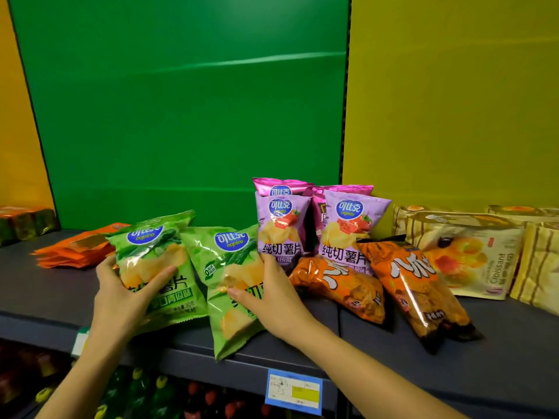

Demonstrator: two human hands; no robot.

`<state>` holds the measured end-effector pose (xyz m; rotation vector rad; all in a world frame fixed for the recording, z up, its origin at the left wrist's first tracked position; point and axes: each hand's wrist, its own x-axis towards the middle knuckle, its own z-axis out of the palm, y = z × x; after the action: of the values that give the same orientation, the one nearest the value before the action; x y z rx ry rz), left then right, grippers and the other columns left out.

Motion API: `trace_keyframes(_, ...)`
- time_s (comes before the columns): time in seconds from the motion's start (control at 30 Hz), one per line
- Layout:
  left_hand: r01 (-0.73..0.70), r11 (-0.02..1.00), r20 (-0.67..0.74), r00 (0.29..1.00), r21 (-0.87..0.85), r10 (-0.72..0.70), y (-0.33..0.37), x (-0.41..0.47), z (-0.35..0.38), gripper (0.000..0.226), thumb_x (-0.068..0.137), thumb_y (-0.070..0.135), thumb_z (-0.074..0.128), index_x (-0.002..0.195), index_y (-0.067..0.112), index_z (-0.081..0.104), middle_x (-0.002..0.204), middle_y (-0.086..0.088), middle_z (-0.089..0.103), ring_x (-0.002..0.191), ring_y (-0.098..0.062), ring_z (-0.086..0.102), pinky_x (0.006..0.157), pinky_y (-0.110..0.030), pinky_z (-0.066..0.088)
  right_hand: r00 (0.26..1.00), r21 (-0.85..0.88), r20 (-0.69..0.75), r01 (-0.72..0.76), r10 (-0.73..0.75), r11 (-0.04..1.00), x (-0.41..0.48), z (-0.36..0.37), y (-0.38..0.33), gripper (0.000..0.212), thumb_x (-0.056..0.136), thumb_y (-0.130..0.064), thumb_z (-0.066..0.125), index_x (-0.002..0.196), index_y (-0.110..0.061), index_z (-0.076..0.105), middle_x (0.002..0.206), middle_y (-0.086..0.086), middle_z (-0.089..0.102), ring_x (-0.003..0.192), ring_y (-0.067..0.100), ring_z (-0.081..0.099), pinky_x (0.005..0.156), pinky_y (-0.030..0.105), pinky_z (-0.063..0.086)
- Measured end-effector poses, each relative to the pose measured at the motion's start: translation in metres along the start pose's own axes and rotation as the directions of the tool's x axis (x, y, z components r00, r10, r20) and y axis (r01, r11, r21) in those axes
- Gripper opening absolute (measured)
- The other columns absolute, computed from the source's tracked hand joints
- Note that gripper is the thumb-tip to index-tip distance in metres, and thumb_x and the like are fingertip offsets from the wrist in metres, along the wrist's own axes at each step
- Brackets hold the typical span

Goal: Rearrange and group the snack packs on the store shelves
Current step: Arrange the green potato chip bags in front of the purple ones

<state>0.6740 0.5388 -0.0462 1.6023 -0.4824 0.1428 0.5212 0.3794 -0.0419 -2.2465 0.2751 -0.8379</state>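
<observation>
Two green chip packs stand side by side on the dark grey shelf (36, 285). My left hand (121, 297) grips the left green pack (151, 255), thumb across its front. My right hand (272, 297) holds the right green pack (223, 261) by its right edge; that pack leans over the shelf's front lip. Just right of them, purple chip packs (351, 231) stand upright in two short rows. Two orange-brown snack packs (414, 285) lie tilted in front of the purple ones.
Flat orange packets (69, 252) are stacked at the left behind my left hand. Cream croissant bags (472, 255) fill the right side. A blue price tag (293, 391) hangs on the shelf edge. Bottles (145, 391) stand on the shelf below. Green and yellow panels back the shelf.
</observation>
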Motion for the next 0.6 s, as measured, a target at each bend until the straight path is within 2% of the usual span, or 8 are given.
trace_keyframes(0.07, -0.046, 0.999, 0.027, 0.999, 0.005, 0.046, 0.002, 0.005, 0.008, 0.088, 0.059, 0.042, 0.079, 0.13, 0.025, 0.031, 0.112, 0.001, 0.052, 0.104, -0.026, 0.057, 0.087, -0.049, 0.051, 0.996, -0.073, -0.082, 0.031, -0.037, 0.997, -0.005, -0.003, 0.002, 0.071, 0.08, -0.04, 0.064, 0.136, -0.014, 0.029, 0.138, 0.003, 0.038, 0.129, 0.015, 0.033, 0.109, 0.03, 0.028)
trace_keyframes(0.13, -0.076, 0.997, 0.063, 0.995, -0.031, 0.078, 0.006, 0.009, 0.018, 0.092, 0.054, 0.046, 0.076, 0.131, 0.023, 0.032, 0.111, 0.001, 0.056, 0.099, -0.021, 0.059, 0.087, -0.043, 0.048, 0.985, -0.118, -0.159, 0.046, -0.064, 0.992, -0.009, -0.011, 0.003, 0.076, 0.08, -0.041, 0.064, 0.14, -0.016, 0.025, 0.143, 0.001, 0.032, 0.133, 0.013, 0.027, 0.112, 0.028, 0.023)
trace_keyframes(0.23, -0.045, 0.993, 0.173, 0.983, -0.107, 0.063, 0.011, 0.012, 0.035, 0.089, 0.056, 0.043, 0.078, 0.13, 0.026, 0.032, 0.11, 0.002, 0.06, 0.098, -0.021, 0.063, 0.088, -0.049, 0.051, 0.96, -0.137, -0.276, 0.01, -0.048, 0.991, -0.016, -0.026, 0.007, 0.078, 0.079, -0.042, 0.065, 0.14, -0.019, 0.023, 0.135, -0.008, 0.033, 0.127, 0.004, 0.028, 0.108, 0.021, 0.023)
trace_keyframes(0.33, -0.03, 0.994, 0.283, 0.957, -0.106, 0.059, 0.012, 0.015, 0.054, 0.094, 0.06, 0.042, 0.082, 0.134, 0.024, 0.027, 0.122, -0.009, 0.058, 0.107, -0.028, 0.06, 0.097, -0.051, 0.047, 0.922, -0.153, -0.388, -0.067, 0.002, 0.986, -0.021, -0.038, 0.011, 0.079, 0.077, -0.041, 0.067, 0.139, -0.02, 0.024, 0.127, -0.015, 0.031, 0.119, -0.003, 0.027, 0.102, 0.016, 0.024)
trace_keyframes(0.4, -0.05, 0.994, 0.309, 0.948, -0.096, 0.077, 0.013, 0.014, 0.068, 0.09, 0.068, 0.037, 0.078, 0.137, 0.017, 0.024, 0.124, -0.01, 0.057, 0.109, -0.027, 0.058, 0.099, -0.044, 0.044, 0.896, -0.174, -0.443, -0.112, 0.024, 0.978, -0.025, -0.043, 0.014, 0.08, 0.076, -0.042, 0.067, 0.14, -0.019, 0.024, 0.133, -0.01, 0.034, 0.123, 0.001, 0.029, 0.103, 0.018, 0.025)
trace_keyframes(0.47, -0.077, 0.992, 0.33, 0.938, -0.105, 0.107, 0.014, 0.01, 0.082, 0.084, 0.074, 0.032, 0.074, 0.137, 0.013, 0.022, 0.12, -0.005, 0.056, 0.107, -0.023, 0.057, 0.092, -0.034, 0.043, 0.871, -0.218, -0.49, -0.151, 0.025, 0.964, -0.029, -0.046, 0.017, 0.081, 0.077, -0.043, 0.066, 0.14, -0.016, 0.024, 0.14, -0.002, 0.036, 0.129, 0.008, 0.031, 0.105, 0.022, 0.028)
trace_keyframes(0.53, -0.087, 0.988, 0.366, 0.922, -0.127, 0.129, 0.015, 0.006, 0.094, 0.082, 0.076, 0.03, 0.072, 0.138, 0.013, 0.02, 0.123, -0.004, 0.054, 0.111, -0.022, 0.055, 0.093, -0.034, 0.042, 0.846, -0.259, -0.532, -0.186, 0.02, 0.948, -0.032, -0.048, 0.018, 0.081, 0.078, -0.042, 0.065, 0.141, -0.014, 0.023, 0.143, 0.002, 0.036, 0.132, 0.013, 0.031, 0.107, 0.027, 0.031)
trace_keyframes(0.6, -0.094, 0.984, 0.396, 0.906, -0.151, 0.147, 0.015, 0.002, 0.103, 0.084, 0.078, 0.028, 0.071, 0.14, 0.011, 0.017, 0.13, -0.008, 0.052, 0.117, -0.023, 0.053, 0.101, -0.038, 0.042, 0.813, -0.278, -0.582, -0.212, 0.012, 0.937, -0.035, -0.049, 0.019, 0.082, 0.078, -0.041, 0.065, 0.141, -0.012, 0.023, 0.143, 0.005, 0.037, 0.133, 0.016, 0.034, 0.106, 0.032, 0.035)
